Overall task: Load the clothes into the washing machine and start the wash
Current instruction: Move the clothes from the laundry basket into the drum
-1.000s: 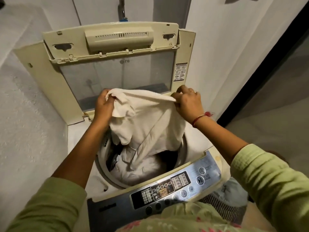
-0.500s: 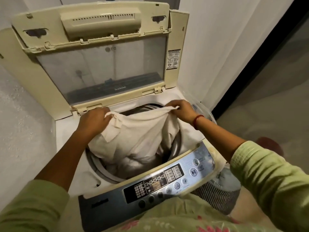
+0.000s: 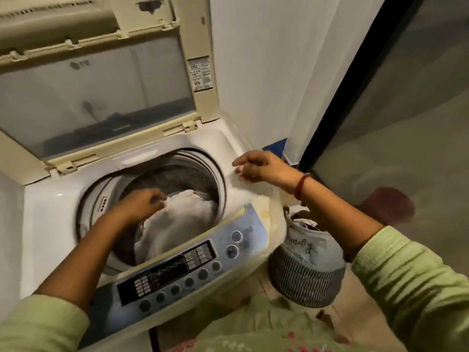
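Left grip [image 3: 142, 204] reaches down into the one drum [image 3: 177, 179] and touches the white clothes [image 3: 182, 219] heaped there; blur hides whether its fingers pinch the cloth. Right grip [image 3: 261, 167] hovers over the right rim of the washing machine [image 3: 50, 212], fingers loosely spread, holding nothing. One lid [image 3: 101, 92] stands raised at the back. One striped laundry basket [image 3: 307, 278], with clothes in it, sits on the floor just beside the control panel [image 3: 193, 265]. Far half of the drum shows bare metal.

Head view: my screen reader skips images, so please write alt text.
A person's left hand reaches into the open washing machine, at a white cloth in its drum. The right hand is over the machine's right rim, fingers loose, holding nothing. A striped laundry basket stands beside it.
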